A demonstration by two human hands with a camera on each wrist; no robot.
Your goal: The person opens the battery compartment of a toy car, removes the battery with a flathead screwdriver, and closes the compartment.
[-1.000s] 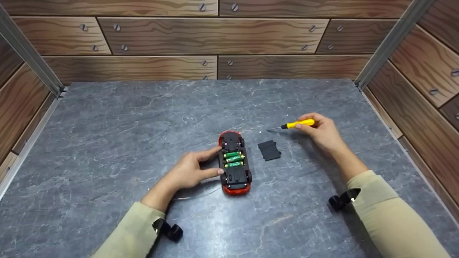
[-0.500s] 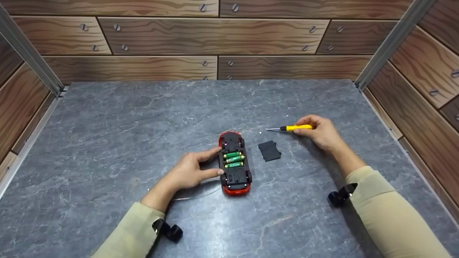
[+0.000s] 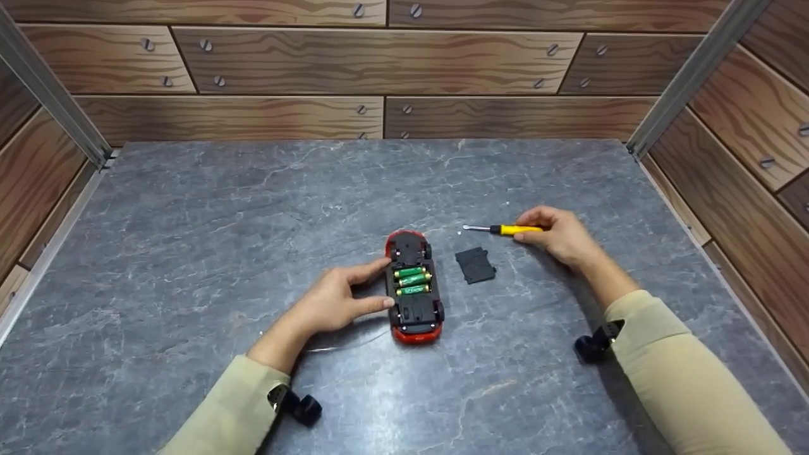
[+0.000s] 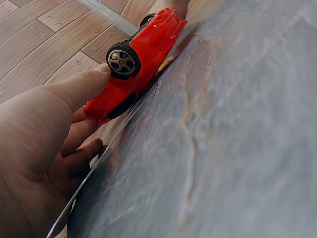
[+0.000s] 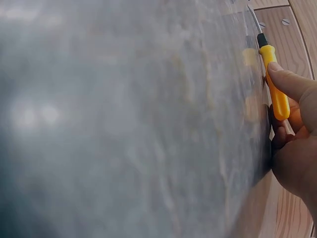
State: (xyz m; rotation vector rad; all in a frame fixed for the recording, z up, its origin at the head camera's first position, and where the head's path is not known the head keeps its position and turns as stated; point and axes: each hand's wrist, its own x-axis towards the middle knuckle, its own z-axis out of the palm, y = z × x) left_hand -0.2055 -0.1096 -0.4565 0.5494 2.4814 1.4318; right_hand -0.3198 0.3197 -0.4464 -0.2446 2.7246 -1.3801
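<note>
An upside-down red toy car [image 3: 417, 309] lies on the table, its battery bay exposed with three green batteries [image 3: 414, 279] in it. My left hand [image 3: 335, 300] holds the car along its left side, thumb by the near wheel [image 4: 121, 62] and index finger farther up; in the left wrist view some other fingertips sit against the red body. A yellow screwdriver [image 3: 515, 230] is pinched between the thumb and fingers of my right hand [image 3: 562, 237], shaft pointing left above the table. Between car and right hand lies a black battery cover [image 3: 476, 265].
Tiny bright specks, perhaps screws, lie on the grey marbled table [image 3: 253, 208], one speck [image 3: 459, 233] close to the screwdriver's tip. Wood-patterned walls [image 3: 379, 63] enclose the back and sides, with metal posts [image 3: 689, 76] at the corners.
My right hand has shifted slightly left and nearer, and the screwdriver has swung from a slant to almost level, its tip now farther left. Left hand, car and cover look unmoved.
</note>
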